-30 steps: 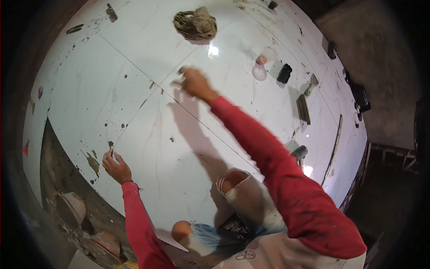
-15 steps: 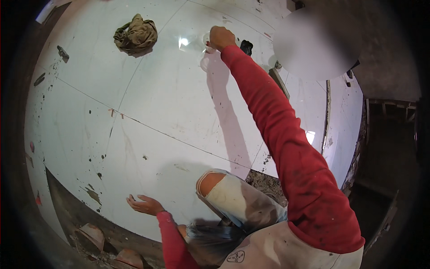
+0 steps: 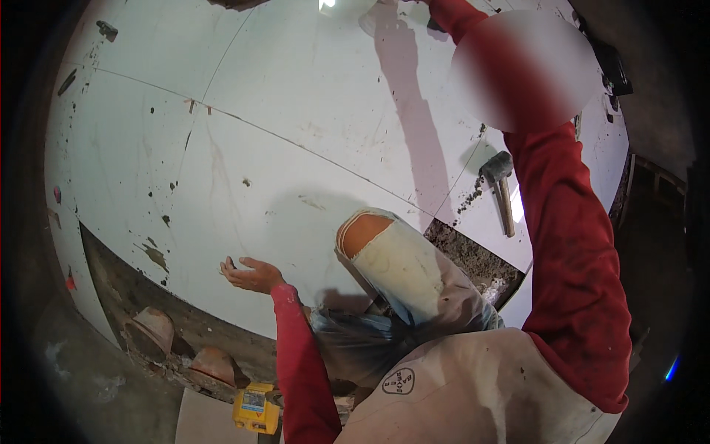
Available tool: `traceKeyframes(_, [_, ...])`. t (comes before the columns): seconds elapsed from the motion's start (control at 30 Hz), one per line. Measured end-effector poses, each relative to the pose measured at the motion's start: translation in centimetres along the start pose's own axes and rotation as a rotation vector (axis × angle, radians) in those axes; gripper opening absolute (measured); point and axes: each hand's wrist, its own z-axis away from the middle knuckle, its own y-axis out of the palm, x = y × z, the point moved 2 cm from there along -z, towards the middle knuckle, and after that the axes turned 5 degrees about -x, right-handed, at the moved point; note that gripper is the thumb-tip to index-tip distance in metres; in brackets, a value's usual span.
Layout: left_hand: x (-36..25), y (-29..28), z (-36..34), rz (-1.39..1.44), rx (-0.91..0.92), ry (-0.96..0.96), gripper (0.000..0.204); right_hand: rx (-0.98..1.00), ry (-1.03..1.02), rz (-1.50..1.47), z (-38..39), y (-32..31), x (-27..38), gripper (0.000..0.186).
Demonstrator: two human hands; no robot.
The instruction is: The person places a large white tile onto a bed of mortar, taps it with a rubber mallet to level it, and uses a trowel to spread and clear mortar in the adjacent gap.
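My left hand (image 3: 253, 275) hovers palm-up over the white tiles (image 3: 296, 229), left of my bent knee, with its fingers loosely apart. My right arm (image 3: 569, 222), in a red sleeve, reaches far forward. Only a sliver of my right hand (image 3: 418, 1) shows at the top edge, so its fingers are hidden. A faint round clear thing (image 3: 368, 22) lies near it on the tiles. Between my knee and right sleeve lies a mallet (image 3: 497, 169) with a black head and a wooden handle.
Beside my knee is a gap of rough mortar (image 3: 473, 255). Along the near left edge are curved terracotta pieces (image 3: 151, 329) and a yellow boxy device (image 3: 255, 407). Dark crumbs dot the tiles. A round blur covers part of the right side.
The view has shifted nearer to my body, so the crumpled cloth almost leaves the top edge. My right hand has passed mostly out of view; the mallet and yellow device now show.
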Motion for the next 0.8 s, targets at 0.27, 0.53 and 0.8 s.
traceKeyframes(0.27, [-0.1,0.0,0.1,-0.001,0.055,-0.046,0.034,0.225,0.051,-0.002,1.5,-3.1,1.4,0.039])
traceKeyframes(0.53, [0.0,-0.2,0.1,-0.013,0.055,-0.062,0.034,0.010,0.009,-0.017,2.2,-2.7,1.4,0.031])
traceKeyframes(0.8, [-0.4,-0.1,0.1,0.019,0.017,-0.044,0.033,-0.683,-0.358,-0.014,5.7,-4.2,0.2,0.022])
